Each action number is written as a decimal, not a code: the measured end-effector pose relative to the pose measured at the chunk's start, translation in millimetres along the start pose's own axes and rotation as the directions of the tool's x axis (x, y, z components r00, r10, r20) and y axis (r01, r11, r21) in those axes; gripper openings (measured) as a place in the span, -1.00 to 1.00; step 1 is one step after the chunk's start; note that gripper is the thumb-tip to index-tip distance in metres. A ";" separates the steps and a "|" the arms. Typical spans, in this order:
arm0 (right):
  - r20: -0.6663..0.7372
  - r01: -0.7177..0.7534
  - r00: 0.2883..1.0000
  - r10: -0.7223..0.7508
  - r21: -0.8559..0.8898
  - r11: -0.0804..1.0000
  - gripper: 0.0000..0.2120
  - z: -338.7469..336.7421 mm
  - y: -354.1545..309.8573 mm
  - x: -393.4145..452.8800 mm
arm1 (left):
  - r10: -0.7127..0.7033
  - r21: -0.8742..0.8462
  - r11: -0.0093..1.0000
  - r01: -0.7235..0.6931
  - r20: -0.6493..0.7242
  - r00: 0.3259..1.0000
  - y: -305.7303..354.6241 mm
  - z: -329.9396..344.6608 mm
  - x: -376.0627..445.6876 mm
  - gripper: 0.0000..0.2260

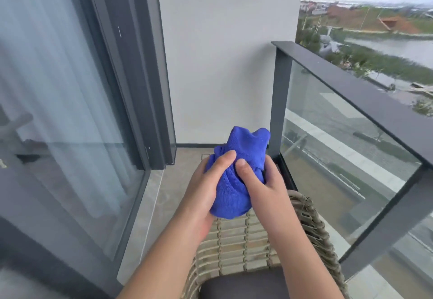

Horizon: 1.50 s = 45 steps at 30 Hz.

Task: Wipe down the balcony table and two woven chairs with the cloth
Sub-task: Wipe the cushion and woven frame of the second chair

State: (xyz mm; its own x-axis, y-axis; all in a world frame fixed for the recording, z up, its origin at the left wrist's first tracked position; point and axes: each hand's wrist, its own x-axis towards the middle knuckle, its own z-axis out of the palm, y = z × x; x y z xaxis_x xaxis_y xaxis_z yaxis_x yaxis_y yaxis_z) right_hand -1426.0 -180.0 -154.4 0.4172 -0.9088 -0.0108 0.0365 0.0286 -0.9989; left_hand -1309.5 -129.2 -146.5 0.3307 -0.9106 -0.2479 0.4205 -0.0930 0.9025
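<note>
Nearest the camera is one woven chair [255, 240] with a dark seat cushion [246, 285]; its back rises just below the hands. Above it, the left hand [206, 188] and right hand [264, 186] both grip one bunched blue cloth [236, 179], fingers curled round it, held clear of the chair. Farther off stand the glass railing [346, 115] and the white wall [225, 64]. No wiping looks underway; the table and second chair are out of view, so most work likely remains.
</note>
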 end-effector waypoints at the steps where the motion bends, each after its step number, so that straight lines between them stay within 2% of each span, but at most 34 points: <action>1: 0.025 -0.004 1.000 0.004 -0.002 1.000 -0.82 4.8 -10.2 -1.5 | 0.046 -0.005 0.999 -0.046 -0.046 0.998 7.5 -1.3 -5.3 -0.60; 5: 0.094 0.001 0.996 0.002 -0.035 0.999 -0.77 21.8 -34.6 -10.5 | 0.196 0.008 0.980 -0.198 -0.202 0.960 25.7 -4.9 -30.8 -0.65; 8: 0.109 0.010 0.994 -0.003 -0.063 0.998 -0.69 33.0 -49.3 -18.0 | 0.267 0.028 0.963 -0.267 -0.219 0.938 33.8 -13.7 -46.7 -0.57; 12: 0.142 0.058 0.989 -0.044 -0.097 0.994 -0.60 40.3 -69.0 -24.6 | 0.316 -0.011 0.945 -0.327 -0.234 0.920 45.7 -14.9 -61.6 -0.56; 14: 0.128 0.095 0.989 -0.076 -0.149 0.984 -0.44 42.0 -76.7 -27.8 | 0.343 -0.031 0.932 -0.362 -0.248 0.906 51.6 -12.2 -67.9 -0.60; 17: 0.097 0.105 0.992 -0.082 -0.258 0.961 -0.01 39.9 -85.5 -33.2 | 0.424 -0.008 0.895 -0.445 -0.293 0.857 62.1 -6.6 -77.5 -0.61; 19: 0.108 0.108 0.991 -0.078 -0.305 0.946 0.08 38.3 -92.5 -40.6 | 0.480 0.023 0.867 -0.498 -0.315 0.819 67.1 -4.0 -83.8 -0.66; 21: 0.118 0.123 0.989 -0.092 -0.291 0.949 0.03 35.9 -96.0 -47.1 | 0.522 0.045 0.841 -0.540 -0.330 0.786 70.3 -1.3 -89.4 -0.71; 25: 0.141 0.215 0.971 -0.193 -0.162 0.963 -0.43 33.4 -103.4 -58.8 | 0.599 0.063 0.785 -0.616 -0.330 0.730 75.1 6.2 -97.3 -0.72; 27: 0.147 0.253 0.961 -0.235 -0.115 0.961 -0.53 32.6 -107.9 -61.8 | 0.621 0.070 0.767 -0.638 -0.332 0.710 77.1 8.9 -100.1 -0.70; 32: 0.153 0.296 0.947 -0.283 -0.066 0.953 -0.53 34.8 -110.8 -65.6 | 0.640 0.103 0.754 -0.649 -0.341 0.689 79.5 9.5 -106.7 -0.64; 36: 0.150 0.304 0.945 -0.290 -0.078 0.950 -0.29 40.4 -106.7 -71.5 | 0.640 0.111 0.751 -0.651 -0.365 0.676 74.7 3.9 -114.0 -0.63; 38: 0.157 0.295 0.947 -0.279 -0.092 0.951 -0.27 43.7 -102.1 -73.8 | 0.625 0.103 0.759 -0.643 -0.394 0.674 68.8 -1.6 -116.7 -0.67; 41: 0.186 0.239 0.958 -0.217 -0.109 0.965 -0.25 49.5 -90.5 -74.2 | 0.561 0.048 0.792 -0.609 -0.452 0.693 58.6 -12.5 -118.3 -0.72; 45: 0.254 0.076 0.965 -0.063 -0.043 0.996 -0.37 65.0 -65.8 -74.3 | 0.449 -0.033 0.845 -0.534 -0.498 0.742 41.3 -36.7 -119.8 -0.72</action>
State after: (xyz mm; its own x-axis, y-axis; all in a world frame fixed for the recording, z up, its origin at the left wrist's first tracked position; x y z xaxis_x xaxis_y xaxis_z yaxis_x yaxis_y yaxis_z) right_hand -1400.4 -87.3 -84.9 0.6306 -0.7735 0.0640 0.0294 -0.0587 -0.9978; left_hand -1300.7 -9.2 -92.5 0.8550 -0.5166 0.0462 0.2067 0.4211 0.8831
